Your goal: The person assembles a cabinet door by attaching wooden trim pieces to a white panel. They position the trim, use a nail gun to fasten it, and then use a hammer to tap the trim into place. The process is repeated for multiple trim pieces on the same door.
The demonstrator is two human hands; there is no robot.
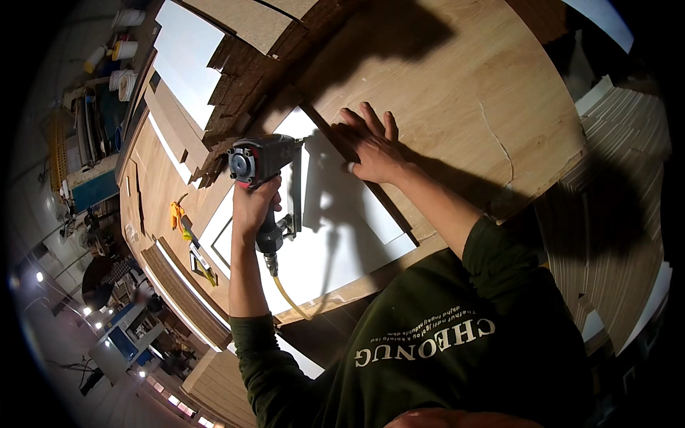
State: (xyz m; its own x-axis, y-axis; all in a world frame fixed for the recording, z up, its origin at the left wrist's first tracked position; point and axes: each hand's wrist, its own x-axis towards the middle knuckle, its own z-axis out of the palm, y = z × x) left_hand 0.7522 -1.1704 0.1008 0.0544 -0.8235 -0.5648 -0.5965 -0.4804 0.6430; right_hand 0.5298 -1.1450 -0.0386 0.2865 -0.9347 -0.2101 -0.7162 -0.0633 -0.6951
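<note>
My left hand (pixel 257 205) is wrapped round the handle of a dark pneumatic nail gun (pixel 275 153) with a yellow air hose (pixel 289 296) at its base. The gun's nose is over the far part of a white panel (pixel 339 246), near its right edge; whether it touches cannot be made out. Along that edge runs a narrow dark strip (pixel 389 210). My right hand (pixel 374 150) lies with fingers spread across the strip and onto the wooden tabletop (pixel 457 93), thumb toward the panel. Nothing is gripped in it. Shadows of the gun and hands fall on the panel.
Stacked boards (pixel 250 78) with uneven ends stand at the far left. A yellow glue gun (pixel 177 214) and a yellow-handled tool (pixel 203 267) lie on the table's left. Tall piles of thin panels (pixel 606 214) stand at the right. White buckets (pixel 125 50) are at the upper left.
</note>
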